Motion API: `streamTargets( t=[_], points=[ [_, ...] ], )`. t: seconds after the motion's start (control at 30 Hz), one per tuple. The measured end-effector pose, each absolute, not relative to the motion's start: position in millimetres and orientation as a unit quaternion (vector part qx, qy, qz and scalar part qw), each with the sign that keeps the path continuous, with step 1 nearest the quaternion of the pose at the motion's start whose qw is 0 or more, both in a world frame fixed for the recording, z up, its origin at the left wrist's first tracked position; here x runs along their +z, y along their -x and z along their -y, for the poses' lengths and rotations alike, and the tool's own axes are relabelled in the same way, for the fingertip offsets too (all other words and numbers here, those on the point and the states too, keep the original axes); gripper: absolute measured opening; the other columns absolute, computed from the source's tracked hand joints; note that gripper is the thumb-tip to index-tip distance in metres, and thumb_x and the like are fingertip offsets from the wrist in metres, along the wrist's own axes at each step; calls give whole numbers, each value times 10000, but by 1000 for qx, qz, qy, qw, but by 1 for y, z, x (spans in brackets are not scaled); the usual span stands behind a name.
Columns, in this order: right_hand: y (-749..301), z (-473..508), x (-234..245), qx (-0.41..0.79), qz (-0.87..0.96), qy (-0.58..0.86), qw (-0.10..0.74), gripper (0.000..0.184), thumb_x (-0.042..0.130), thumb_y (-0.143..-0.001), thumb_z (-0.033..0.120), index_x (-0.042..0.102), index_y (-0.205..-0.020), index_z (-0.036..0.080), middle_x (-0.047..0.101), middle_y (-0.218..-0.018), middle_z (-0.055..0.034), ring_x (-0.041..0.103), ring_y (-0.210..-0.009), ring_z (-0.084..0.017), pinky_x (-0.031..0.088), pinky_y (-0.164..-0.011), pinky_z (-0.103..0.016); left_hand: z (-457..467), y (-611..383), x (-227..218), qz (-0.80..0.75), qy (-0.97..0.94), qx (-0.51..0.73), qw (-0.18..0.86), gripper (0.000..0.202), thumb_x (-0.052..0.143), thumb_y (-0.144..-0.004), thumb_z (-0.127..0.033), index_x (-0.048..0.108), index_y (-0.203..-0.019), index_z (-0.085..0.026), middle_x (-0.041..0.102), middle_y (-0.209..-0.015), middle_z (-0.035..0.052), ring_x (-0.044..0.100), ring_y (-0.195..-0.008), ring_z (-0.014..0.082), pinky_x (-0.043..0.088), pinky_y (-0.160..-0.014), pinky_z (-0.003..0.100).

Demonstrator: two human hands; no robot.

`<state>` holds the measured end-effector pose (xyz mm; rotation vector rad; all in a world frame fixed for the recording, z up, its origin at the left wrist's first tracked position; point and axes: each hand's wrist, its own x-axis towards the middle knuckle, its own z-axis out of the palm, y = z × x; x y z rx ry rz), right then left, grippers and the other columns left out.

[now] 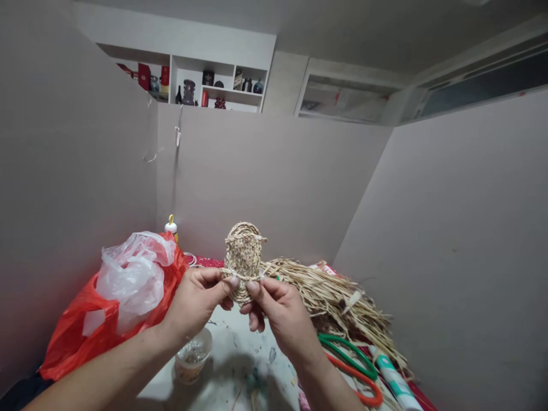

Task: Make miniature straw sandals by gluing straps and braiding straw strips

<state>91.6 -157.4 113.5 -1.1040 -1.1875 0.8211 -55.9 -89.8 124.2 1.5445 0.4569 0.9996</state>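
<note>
A small oval piece of woven straw [243,251] is held up in front of me, with braided cords crossing it near its upper and lower ends. My left hand [201,294] pinches its lower left edge between thumb and fingers. At the lower right edge, my right hand [274,302] pinches it the same way, both thumbs on the lower cord. Small clear bits show by the cord ends, too small to make out. Behind my right hand lies a bundle of dry straw [334,291].
Red and white plastic bags [132,279] heap up at the left. A plastic cup [192,357] with clear contents stands on the stained white table [240,365]. Green and orange rings [355,354] and a teal-and-white tube [396,379] lie right. Grey partitions [265,177] enclose the table.
</note>
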Motion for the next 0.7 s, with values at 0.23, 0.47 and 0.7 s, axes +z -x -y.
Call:
streamTargets(
  t=[0.23, 0.47, 0.7],
  points=[
    [-86, 157, 112, 339, 509, 490, 621, 426, 622, -789, 526, 590, -628, 132, 624, -495, -24, 520, -359, -70, 365, -367, -158, 88, 53, 122, -193, -664, 430, 580, 277, 674, -757, -350, 626, -601, -126, 569, -544, 0, 487, -514, 86, 395, -514, 211],
    [-88, 150, 108, 331, 497, 495, 631, 418, 638, -777, 522, 581, -631, 134, 611, -488, -12, 519, -355, -72, 378, -360, -157, 82, 47, 118, -201, -641, 432, 602, 321, 681, -739, -387, 600, -568, -128, 543, -522, -5, 481, -507, 92, 395, -526, 221],
    [-100, 147, 113, 374, 497, 469, 627, 406, 664, -757, 507, 611, -634, 123, 622, -501, -20, 497, -349, -63, 366, -347, -155, 85, 50, 126, -180, -641, 387, 638, 249, 710, -715, -370, 694, -708, -121, 623, -629, 33, 510, -552, 100, 419, -573, 239]
  ],
)
